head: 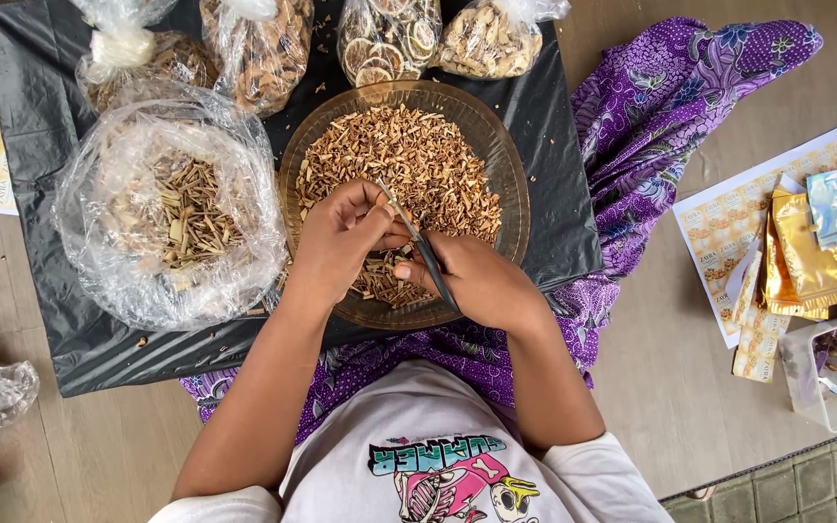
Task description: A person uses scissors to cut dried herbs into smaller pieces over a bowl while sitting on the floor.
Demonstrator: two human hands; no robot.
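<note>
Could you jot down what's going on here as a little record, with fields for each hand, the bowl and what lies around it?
Left hand: pinches small dried pieces over the bowl
Right hand: holds scissors, blades pointing toward the left hand
Bowl: round, brown, see-through, full of chopped dried bits
Under it: black plastic sheet on a purple patterned cloth
Left of bowl: open clear bag of dried stalks
Far edge: four tied bags of dried goods
Right: gold pouches on the floor
</note>
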